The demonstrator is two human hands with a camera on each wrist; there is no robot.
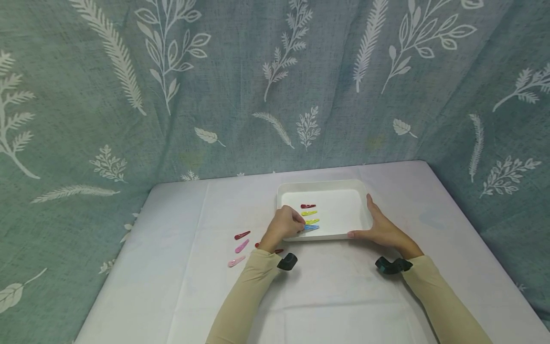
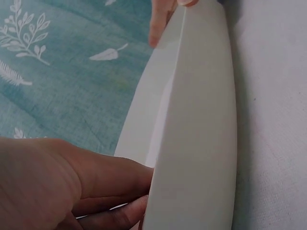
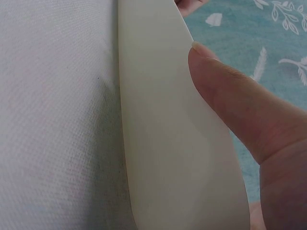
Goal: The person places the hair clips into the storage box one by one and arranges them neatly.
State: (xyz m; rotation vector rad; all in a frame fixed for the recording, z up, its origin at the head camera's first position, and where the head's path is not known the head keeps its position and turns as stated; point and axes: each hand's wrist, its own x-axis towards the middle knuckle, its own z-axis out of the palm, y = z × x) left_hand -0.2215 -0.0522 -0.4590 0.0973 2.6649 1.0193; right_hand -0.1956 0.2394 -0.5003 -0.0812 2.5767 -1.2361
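Note:
Over the left front part of a white tray [image 1: 333, 235], my left hand [image 1: 285, 222] pinches the left end of a blue hair clip [image 1: 312, 228]. Above that clip in the tray lie two yellow hair clips [image 1: 309, 213] and a dark red one [image 1: 308, 206], roughly in a column. My right hand [image 1: 382, 231] grips the tray's right front corner, thumb [image 3: 225, 91] on the front rim and fingers along the right side. In the left wrist view the tray wall [image 2: 196, 120] hides the clip and my left fingertips.
On the white-covered table [image 1: 129, 286], left of the tray, lie a red hair clip [image 1: 242, 235], a pink one [image 1: 242, 246] and a pale pink one [image 1: 236, 261]. More red clips [image 1: 279, 251] are partly hidden by my left wrist. A leaf-patterned curtain [image 1: 240, 95] stands behind.

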